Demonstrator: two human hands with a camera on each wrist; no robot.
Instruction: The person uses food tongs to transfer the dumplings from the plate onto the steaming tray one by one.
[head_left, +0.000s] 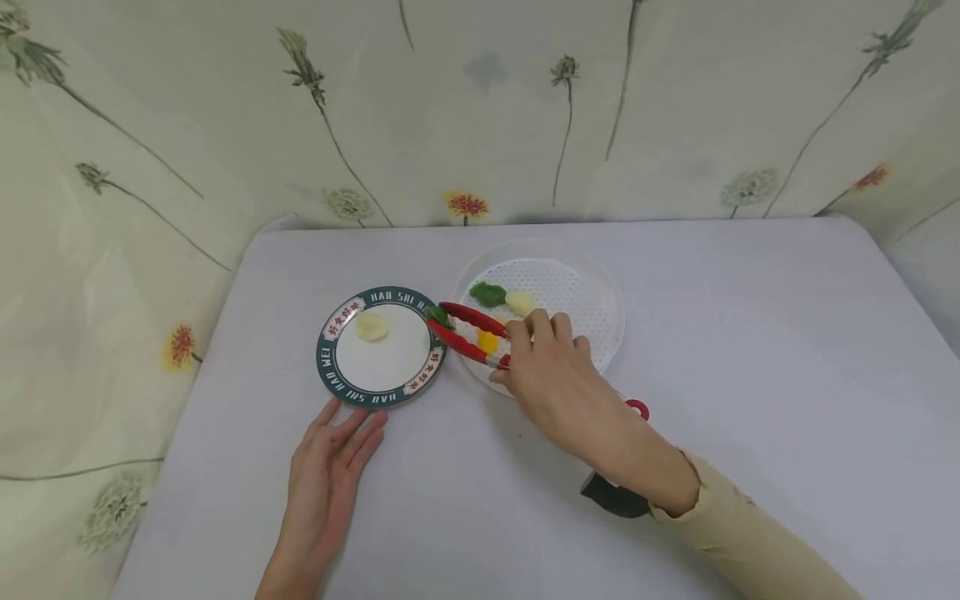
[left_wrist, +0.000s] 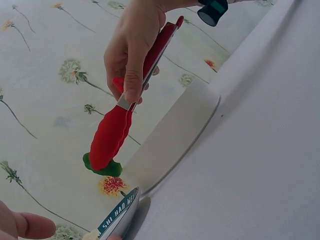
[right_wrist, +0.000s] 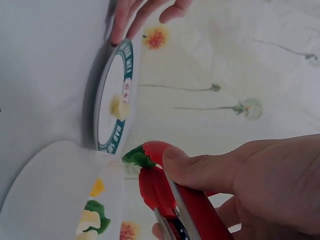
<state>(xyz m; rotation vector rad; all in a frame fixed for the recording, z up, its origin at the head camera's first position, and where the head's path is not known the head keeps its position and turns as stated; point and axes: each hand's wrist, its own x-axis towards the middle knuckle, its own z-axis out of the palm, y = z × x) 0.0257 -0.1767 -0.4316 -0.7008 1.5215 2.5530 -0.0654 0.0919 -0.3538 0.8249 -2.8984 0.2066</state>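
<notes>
My right hand (head_left: 558, 383) grips a pair of red-tipped tongs (head_left: 476, 317) from above. Pinched at the tips is a crinkled green piece (right_wrist: 137, 157), perhaps a vegetable, raised over the right rim of the plate. The plate (head_left: 382, 362) is white with a green lettered border and carries a pale yellow slice (head_left: 371, 326). At its near edge the extended fingers of my left hand (head_left: 326, 475) touch the rim. A round white perforated tray (head_left: 592, 292) sits to the right, partly hidden by my right hand; in it lie a green piece (head_left: 487, 293), a pale piece (head_left: 521, 302) and a yellow piece (head_left: 487, 342).
A white cloth covers the table (head_left: 750, 333). Behind it hangs a pale curtain (head_left: 510, 125) with a flower print. A dark strap part (head_left: 615, 496) shows under my right wrist. The tray's tall side wall (left_wrist: 175, 130) stands close beside the plate.
</notes>
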